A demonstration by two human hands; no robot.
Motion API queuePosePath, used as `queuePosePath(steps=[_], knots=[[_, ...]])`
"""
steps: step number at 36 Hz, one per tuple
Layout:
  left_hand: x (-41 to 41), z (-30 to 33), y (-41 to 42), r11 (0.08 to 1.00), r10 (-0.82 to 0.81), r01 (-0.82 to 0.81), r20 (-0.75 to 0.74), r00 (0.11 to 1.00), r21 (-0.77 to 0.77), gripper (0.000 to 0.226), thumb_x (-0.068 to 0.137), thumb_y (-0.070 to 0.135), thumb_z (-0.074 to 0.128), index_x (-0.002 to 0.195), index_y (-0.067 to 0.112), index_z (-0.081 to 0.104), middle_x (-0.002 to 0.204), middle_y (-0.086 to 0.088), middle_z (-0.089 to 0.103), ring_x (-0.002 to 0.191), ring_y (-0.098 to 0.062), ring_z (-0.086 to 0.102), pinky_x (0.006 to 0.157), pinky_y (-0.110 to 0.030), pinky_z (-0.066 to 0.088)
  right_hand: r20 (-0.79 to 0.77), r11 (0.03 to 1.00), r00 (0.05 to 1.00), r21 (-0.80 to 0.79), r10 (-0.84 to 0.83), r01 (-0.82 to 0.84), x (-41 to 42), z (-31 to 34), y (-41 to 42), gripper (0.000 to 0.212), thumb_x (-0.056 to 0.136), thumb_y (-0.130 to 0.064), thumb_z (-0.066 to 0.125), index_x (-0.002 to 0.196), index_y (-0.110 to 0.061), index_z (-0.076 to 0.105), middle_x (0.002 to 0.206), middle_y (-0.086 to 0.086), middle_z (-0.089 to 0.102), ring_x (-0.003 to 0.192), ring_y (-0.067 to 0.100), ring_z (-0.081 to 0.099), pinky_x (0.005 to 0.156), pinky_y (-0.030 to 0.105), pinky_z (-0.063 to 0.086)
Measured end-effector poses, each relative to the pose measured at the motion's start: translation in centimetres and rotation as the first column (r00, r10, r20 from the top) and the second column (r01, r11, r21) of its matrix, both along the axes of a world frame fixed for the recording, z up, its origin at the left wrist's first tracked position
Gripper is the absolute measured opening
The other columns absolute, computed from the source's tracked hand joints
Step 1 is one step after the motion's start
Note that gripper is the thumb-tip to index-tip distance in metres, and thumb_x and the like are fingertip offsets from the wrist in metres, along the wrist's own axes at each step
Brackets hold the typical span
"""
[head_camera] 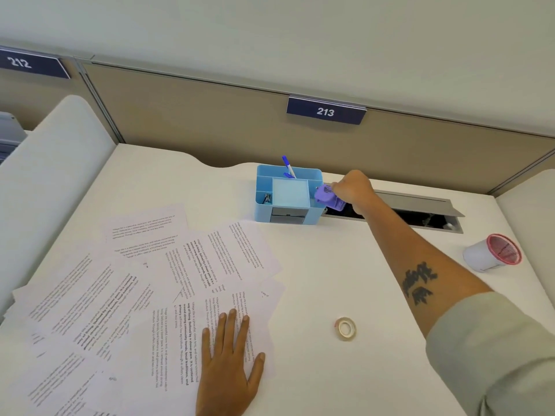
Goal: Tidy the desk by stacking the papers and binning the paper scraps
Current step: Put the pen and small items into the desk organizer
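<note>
White tabletop (345, 265) carries the loose papers (144, 295), fanned and overlapping at the left, not yet stacked. The left hand (231, 364) lies flat with fingers spread on the nearest sheet, likely to pin the pile. A blue organizer (285, 196) sits at the back edge; the right hand (353, 187) grips a purple stapler-like object (327, 196) at its right compartment, probably stowing it. Tape roll (345, 328) lies apart. No scraps visible

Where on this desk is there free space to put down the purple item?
Bare desk lies between the papers and the tape roll, under the right arm. Another patch is behind the papers, left of the blue organizer. The left half is crowded with sheets; the left hand presses them. The right hand holds the purple item.
</note>
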State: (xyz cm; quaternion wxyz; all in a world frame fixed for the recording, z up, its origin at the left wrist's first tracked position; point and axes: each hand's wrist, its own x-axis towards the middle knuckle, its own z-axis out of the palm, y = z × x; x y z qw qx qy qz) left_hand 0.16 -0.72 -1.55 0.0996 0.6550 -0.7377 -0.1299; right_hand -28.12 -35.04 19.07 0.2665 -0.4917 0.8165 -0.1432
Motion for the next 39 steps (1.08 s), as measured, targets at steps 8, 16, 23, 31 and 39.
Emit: queuePosePath(steps=[8, 16, 23, 31, 39], knots=[[-0.1, 0.1, -0.1, 1.0, 0.001, -0.001, -0.002, 1.0, -0.012, 0.085, 0.096, 0.062, 0.052, 0.166, 0.018, 0.033, 0.177, -0.007, 0.019, 0.163, -0.03, 0.021, 0.127, -0.064, 0.021, -0.165, 0.99, 0.978, 0.084, 0.126, -0.113, 1.5, 0.2, -1.4, 0.037, 0.1, -0.018, 0.066, 0.068, -0.007, 0.051, 0.08, 0.013, 0.062, 0.071, 0.028, 0.056, 0.062, 0.031, 0.042], [-0.1, 0.0, -0.1, 1.0, 0.007, -0.007, -0.003, 1.0, -0.009, 0.086, 0.095, 0.062, 0.054, 0.165, 0.019, 0.034, 0.177, -0.007, 0.021, 0.163, -0.03, 0.021, 0.127, -0.064, 0.022, -0.251, 0.947, 0.929, 0.238, 0.272, -0.213, 3.6, 1.0, -2.3, 0.034, 0.092, -0.007, 0.071, 0.063, -0.007, 0.053, 0.059, 0.007, 0.056, 0.051, 0.015, 0.049, 0.047, 0.027, 0.033], [-0.2, -0.2, -0.1, 1.0, 0.011, -0.011, -0.001, 1.0, -0.018, 0.085, 0.095, 0.063, 0.053, 0.165, 0.019, 0.034, 0.176, -0.007, 0.021, 0.163, -0.03, 0.023, 0.127, -0.064, 0.023, -0.289, 0.91, 0.886, 0.315, 0.363, -0.27, 4.4, -0.6, -3.7, 0.028, 0.088, -0.007, 0.079, 0.064, -0.008, 0.065, 0.044, 0.003, 0.061, 0.056, 0.019, 0.061, 0.051, 0.028, 0.042], [-0.1, 0.0, -0.1, 1.0, 0.012, -0.012, 0.005, 1.0, -0.018, 0.086, 0.094, 0.063, 0.054, 0.165, 0.019, 0.034, 0.177, -0.007, 0.02, 0.163, -0.03, 0.022, 0.127, -0.064, 0.022, -0.369, 0.903, 0.831, 0.275, 0.416, -0.33, 4.9, -2.6, -4.6, 0.011, 0.093, -0.012, 0.07, 0.092, -0.007, 0.06, 0.078, 0.006, 0.058, 0.084, 0.027, 0.06, 0.07, 0.033, 0.047], [-0.1, -0.1, -0.1, 1.0, 0.008, -0.008, 0.012, 1.0, -0.013, 0.087, 0.094, 0.062, 0.056, 0.165, 0.018, 0.034, 0.177, -0.007, 0.019, 0.163, -0.03, 0.022, 0.127, -0.063, 0.021, -0.375, 0.918, 0.846, 0.27, 0.378, -0.29, 5.0, -3.4, -5.3, 0.023, 0.09, -0.017, 0.07, 0.078, -0.014, 0.05, 0.076, 0.004, 0.053, 0.083, 0.025, 0.058, 0.07, 0.035, 0.046]])
